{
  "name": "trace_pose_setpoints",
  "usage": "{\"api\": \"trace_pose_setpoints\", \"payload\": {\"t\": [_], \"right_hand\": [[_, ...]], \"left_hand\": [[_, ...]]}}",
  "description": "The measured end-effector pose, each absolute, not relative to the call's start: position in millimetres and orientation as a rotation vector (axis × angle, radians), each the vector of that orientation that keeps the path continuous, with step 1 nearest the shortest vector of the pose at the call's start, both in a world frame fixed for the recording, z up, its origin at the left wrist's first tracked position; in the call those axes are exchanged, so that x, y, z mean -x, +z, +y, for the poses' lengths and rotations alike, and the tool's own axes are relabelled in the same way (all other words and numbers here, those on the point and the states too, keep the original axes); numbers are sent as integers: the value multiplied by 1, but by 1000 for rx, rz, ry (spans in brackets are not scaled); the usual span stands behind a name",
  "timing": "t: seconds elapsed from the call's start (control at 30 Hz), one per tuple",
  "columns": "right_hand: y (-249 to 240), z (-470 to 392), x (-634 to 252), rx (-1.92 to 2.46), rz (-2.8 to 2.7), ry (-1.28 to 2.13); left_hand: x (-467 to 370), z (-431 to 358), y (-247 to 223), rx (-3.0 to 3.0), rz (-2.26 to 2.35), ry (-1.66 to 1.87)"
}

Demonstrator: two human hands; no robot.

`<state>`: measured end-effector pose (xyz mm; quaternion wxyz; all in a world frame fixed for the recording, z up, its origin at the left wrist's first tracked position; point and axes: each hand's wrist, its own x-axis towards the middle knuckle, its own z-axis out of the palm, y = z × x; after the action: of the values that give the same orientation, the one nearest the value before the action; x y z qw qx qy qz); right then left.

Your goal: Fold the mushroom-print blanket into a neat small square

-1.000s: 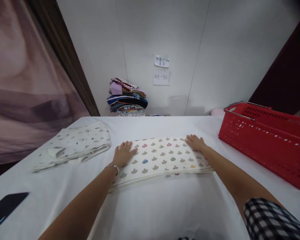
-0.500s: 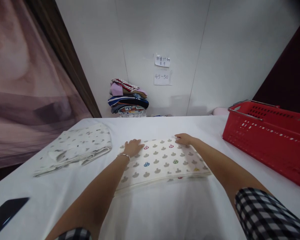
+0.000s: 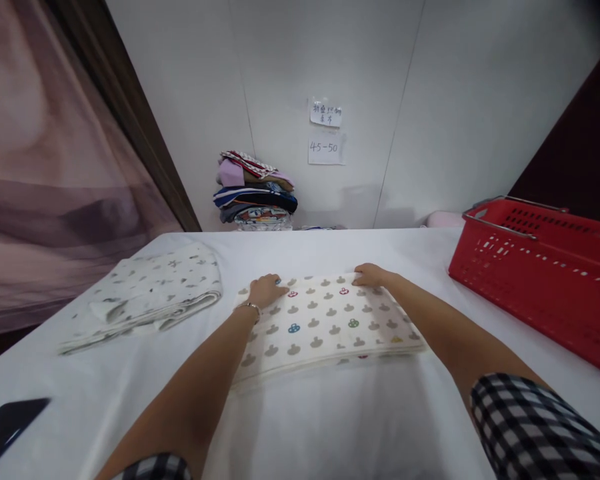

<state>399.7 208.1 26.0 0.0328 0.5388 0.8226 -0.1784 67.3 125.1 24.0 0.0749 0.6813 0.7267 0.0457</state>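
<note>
A folded cream cloth (image 3: 325, 327) printed with small grey and coloured motifs lies flat at the middle of the white-covered counter (image 3: 330, 413), and its far edge is gripped at two places: the left hand (image 3: 266, 291) is curled onto the far-left corner at about 11 o'clock of the cloth, the right hand (image 3: 369, 275) onto the far edge at about 1 o'clock. Both hands appear closed on the fabric, though how many layers are pinched cannot be made out from this angle. The chief risk is judged to lie there: if only the top layer is caught, the stack could be peeled apart when lifted and the fold lost. If the two hands are drawn unevenly, the near edge may be skewed and a crooked crease set in. The white cover beneath could also be dragged and rucked. A second folded cloth (image 3: 150, 293) with grey prints lies well apart at 9 o'clock, and a red basket (image 3: 545, 267) at 3 o'clock; neither is likely to be struck. A dark flat object (image 3: 5, 430) sits near the counter's edge at 8 o'clock and could be nudged off by a sweeping forearm.
</note>
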Motion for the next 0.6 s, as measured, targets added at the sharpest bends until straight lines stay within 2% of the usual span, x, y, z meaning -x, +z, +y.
{"api": "trace_pose_setpoints", "payload": {"t": [0.23,0.4,0.6], "right_hand": [[28,208,-396,-1654,2532,-514],[24,207,-407,-1670,2543,-481],[15,179,-418,-1848,2514,-274]], "left_hand": [[-81,107,29,-2188,2180,245],[-95,84,10,-2408,1905,293],[-100,77,-1,-2386,1911,267]]}}
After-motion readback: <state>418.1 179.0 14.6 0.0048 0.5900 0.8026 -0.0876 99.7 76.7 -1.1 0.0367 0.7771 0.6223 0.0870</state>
